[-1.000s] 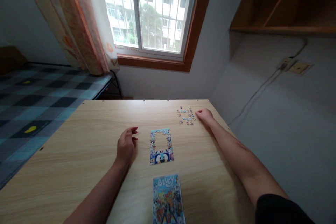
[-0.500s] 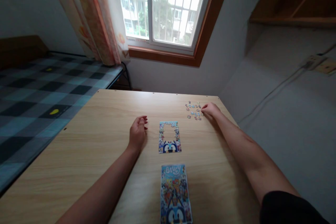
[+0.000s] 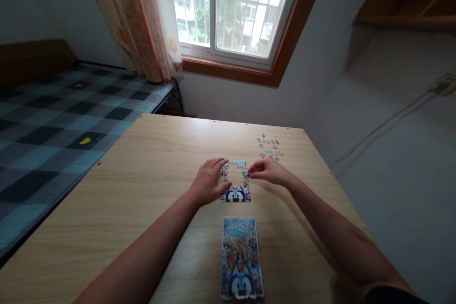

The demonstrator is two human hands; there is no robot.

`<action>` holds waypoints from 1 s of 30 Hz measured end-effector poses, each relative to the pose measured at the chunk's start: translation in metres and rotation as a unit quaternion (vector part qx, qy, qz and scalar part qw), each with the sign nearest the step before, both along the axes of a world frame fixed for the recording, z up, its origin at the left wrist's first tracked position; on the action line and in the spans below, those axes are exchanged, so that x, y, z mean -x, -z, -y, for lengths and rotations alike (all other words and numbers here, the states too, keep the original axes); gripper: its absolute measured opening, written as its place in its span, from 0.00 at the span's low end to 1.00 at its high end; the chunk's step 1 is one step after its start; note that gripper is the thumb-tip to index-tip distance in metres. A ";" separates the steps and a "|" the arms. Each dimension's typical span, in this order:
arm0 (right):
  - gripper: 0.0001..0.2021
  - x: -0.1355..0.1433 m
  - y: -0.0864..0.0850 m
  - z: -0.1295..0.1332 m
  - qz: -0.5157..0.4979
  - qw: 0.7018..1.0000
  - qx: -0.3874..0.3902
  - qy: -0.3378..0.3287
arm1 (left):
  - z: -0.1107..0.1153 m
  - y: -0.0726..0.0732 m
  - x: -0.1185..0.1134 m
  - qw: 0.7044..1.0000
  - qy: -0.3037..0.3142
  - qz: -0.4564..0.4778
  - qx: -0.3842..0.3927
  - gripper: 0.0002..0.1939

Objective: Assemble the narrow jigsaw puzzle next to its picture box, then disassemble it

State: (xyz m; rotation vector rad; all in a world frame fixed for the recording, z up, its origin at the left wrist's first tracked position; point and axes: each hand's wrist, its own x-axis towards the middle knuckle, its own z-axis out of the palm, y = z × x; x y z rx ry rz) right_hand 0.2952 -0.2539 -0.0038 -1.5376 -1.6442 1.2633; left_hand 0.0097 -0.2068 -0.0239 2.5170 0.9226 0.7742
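Note:
A partly assembled jigsaw puzzle (image 3: 235, 195) lies flat on the table, its border joined around an open middle where bare wood shows. My left hand (image 3: 211, 180) rests at its left side, thumb and fingers spread along the edge. At the right edge, my right hand (image 3: 270, 171) pinches a small puzzle piece, dark and mostly covered by the fingertips. Loose puzzle pieces (image 3: 272, 152) are scattered beyond my right hand. Nearer to me lies the Bluey puzzle box (image 3: 241, 259), picture side up.
The wooden table (image 3: 160, 166) reaches toward the wall under a barred window (image 3: 245, 9). A bed with a checked sheet (image 3: 53, 104) stands to the left, beside a curtain (image 3: 142, 23). A cable (image 3: 384, 123) hangs along the right wall.
My right hand has come from the loose pieces to the puzzle's right edge with a piece. My left hand has moved right onto the puzzle's left side and spread its fingers. The view has shifted slightly.

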 end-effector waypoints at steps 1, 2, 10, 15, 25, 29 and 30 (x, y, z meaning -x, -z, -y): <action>0.11 0.012 0.005 0.002 -0.005 1.000 0.000 -0.018 | 0.001 0.000 0.000 1.000 0.014 -0.027 -0.007 0.36; 0.10 0.020 0.009 0.003 0.000 1.000 -0.004 -0.028 | 0.002 0.001 -0.001 0.998 0.025 -0.048 -0.011 0.39; 0.07 0.040 0.005 0.001 0.119 0.990 -0.042 -0.056 | 0.003 0.002 0.000 0.993 0.041 -0.108 -0.016 0.47; 0.07 0.044 0.003 0.004 0.131 0.988 -0.046 -0.068 | 0.003 0.003 -0.001 0.993 0.039 -0.108 -0.019 0.47; 0.07 0.047 0.005 0.008 0.223 0.969 -0.085 -0.059 | 0.004 0.001 -0.001 0.992 0.037 -0.119 -0.017 0.46; 0.06 0.045 0.008 0.011 0.216 0.969 -0.102 -0.055 | 0.005 -0.001 -0.002 0.992 0.039 -0.118 -0.013 0.46; 0.06 0.044 0.009 0.011 0.208 0.971 -0.111 -0.050 | 0.004 -0.001 -0.002 0.992 0.039 -0.120 -0.013 0.46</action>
